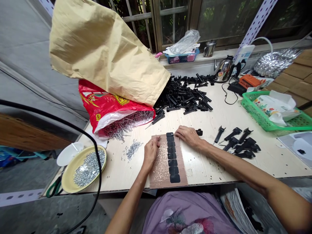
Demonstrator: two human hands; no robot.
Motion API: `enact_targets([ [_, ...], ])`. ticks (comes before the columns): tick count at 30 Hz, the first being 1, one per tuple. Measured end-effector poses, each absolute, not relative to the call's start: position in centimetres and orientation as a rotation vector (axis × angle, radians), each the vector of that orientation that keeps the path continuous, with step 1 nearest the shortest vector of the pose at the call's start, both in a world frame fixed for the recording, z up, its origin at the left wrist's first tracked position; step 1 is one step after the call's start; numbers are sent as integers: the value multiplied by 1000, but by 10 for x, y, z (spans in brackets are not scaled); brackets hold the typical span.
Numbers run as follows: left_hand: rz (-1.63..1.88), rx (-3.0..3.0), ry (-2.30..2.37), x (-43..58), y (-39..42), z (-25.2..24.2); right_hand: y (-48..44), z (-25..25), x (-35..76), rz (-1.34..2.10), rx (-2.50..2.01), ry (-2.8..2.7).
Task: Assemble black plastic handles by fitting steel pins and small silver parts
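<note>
A brown perforated board [161,169] lies at the table's near edge. A column of several black plastic pieces [172,156] runs down its middle. My left hand [151,152] rests on the board's left part with its fingers curled; what it holds, if anything, is hidden. My right hand [187,136] is at the board's top right corner, pinching a thin metal pin [173,134] against the topmost black piece. One black piece [199,132] lies just beyond the right hand.
A big heap of black plastic parts [185,94] spills from a tan paper sack [102,48]. A red bag [109,110] holds long nails. A yellow dish [84,167] holds small metal bits. Assembled black parts [239,141], a green basket [273,112] and a kettle [223,70] stand to the right.
</note>
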State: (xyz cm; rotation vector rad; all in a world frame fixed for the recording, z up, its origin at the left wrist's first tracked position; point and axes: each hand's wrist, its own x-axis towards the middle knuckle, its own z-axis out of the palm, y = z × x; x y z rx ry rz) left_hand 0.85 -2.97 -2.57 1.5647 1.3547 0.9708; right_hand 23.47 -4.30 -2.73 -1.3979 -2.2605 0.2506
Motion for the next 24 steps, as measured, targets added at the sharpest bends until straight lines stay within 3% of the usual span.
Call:
enact_targets([
  [5, 1023, 1664, 1399, 13, -36, -33, -62, -30, 232, 286, -865, -2632],
  [10, 1021, 1649, 1445, 14, -35, -35, -53, -31, 230, 317, -1176, -2402],
  [14, 1005, 1636, 1465, 16, -36, -34, -56, -41, 230, 419, -921, -2524],
  [20, 1025, 1623, 1466, 18, -35, -32, -23, -33, 243, 233, -1217, -2396],
  [24, 999, 1618, 1475, 16, -34, -34, -36, -39, 235, 310, -922, -2565],
])
